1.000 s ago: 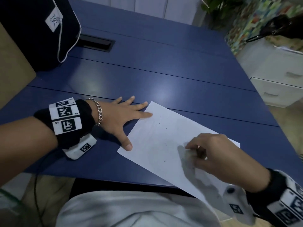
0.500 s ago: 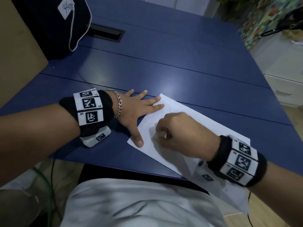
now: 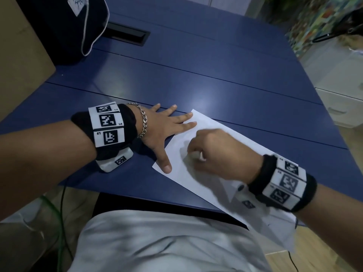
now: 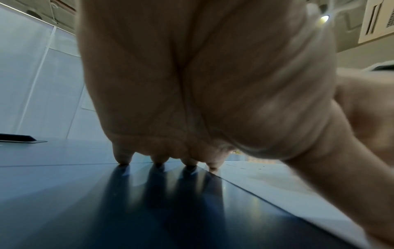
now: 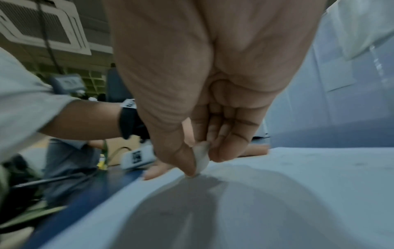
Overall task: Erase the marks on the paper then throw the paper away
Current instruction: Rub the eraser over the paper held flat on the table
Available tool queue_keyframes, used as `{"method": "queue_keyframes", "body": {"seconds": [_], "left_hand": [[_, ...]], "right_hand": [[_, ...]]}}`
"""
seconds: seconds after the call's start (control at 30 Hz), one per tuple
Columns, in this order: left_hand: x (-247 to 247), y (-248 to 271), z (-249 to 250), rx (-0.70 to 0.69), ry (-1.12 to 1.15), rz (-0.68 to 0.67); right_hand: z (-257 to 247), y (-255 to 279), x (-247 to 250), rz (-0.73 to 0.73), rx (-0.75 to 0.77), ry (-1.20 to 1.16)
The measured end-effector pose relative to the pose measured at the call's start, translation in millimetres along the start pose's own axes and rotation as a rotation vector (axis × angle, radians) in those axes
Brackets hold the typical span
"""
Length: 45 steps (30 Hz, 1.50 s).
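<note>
A white sheet of paper [image 3: 231,140] lies slanted on the blue table [image 3: 216,75], its near corner hanging past the table's front edge. My left hand [image 3: 167,130] lies flat, fingers spread, with two fingertips and the thumb pressing the sheet's left edge; the left wrist view shows the fingertips [image 4: 123,159] down on the table beside the paper [image 4: 266,185]. My right hand [image 3: 214,152] is curled and pinches a small white eraser [image 3: 197,155] down on the sheet. In the right wrist view the eraser [image 5: 201,157] sits between thumb and fingers, tip on the paper [image 5: 298,193]. Faint marks show there.
A dark bag [image 3: 64,26] with a white cord stands at the back left, next to a black cable hatch [image 3: 127,35] set in the table. A white drawer unit [image 3: 341,107] stands to the right, off the table. My lap in pale clothing [image 3: 167,242] is below the front edge.
My right hand with the eraser has travelled leftward across the sheet from its right part to near the left hand. The left hand has stayed flat on the sheet's edge.
</note>
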<state>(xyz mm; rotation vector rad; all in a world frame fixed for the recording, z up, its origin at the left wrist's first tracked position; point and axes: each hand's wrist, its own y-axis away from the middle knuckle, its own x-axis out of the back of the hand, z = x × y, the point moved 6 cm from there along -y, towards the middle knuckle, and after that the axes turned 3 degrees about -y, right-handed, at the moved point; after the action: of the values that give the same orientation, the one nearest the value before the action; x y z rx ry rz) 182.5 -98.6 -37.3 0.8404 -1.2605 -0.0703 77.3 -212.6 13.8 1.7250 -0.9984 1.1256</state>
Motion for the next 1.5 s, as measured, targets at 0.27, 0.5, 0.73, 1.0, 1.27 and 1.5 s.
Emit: {"method": "queue_keyframes", "body": {"seconds": [0.27,0.5,0.73,1.0,1.27,1.5], "left_hand": [[2.1,1.3,1.1,0.012,0.007,0.012],[4.9,5.9,4.5,-0.003,0.012,0.061],[3.0,7.8,15.2,-0.083,0.012,0.147],[2.5,0.8,15.1,0.004,0.000,-0.001],[1.4,-0.3,15.1,0.013,0.022,-0.022],[3.0,1.7,16.2,0.021,0.010,-0.038]], "right_hand": [[-4.7,14.8,1.0,-0.014,0.036,-0.046],[67.1,27.2,18.1,0.131,-0.214,-0.034],[43.3,33.7,15.9,0.016,-0.101,-0.027],[43.4,-11.0,25.5,0.141,-0.063,-0.027],[15.8,1.3,8.9,-0.034,0.070,-0.042],[38.9,-10.9,19.6,0.124,-0.022,-0.013]]}}
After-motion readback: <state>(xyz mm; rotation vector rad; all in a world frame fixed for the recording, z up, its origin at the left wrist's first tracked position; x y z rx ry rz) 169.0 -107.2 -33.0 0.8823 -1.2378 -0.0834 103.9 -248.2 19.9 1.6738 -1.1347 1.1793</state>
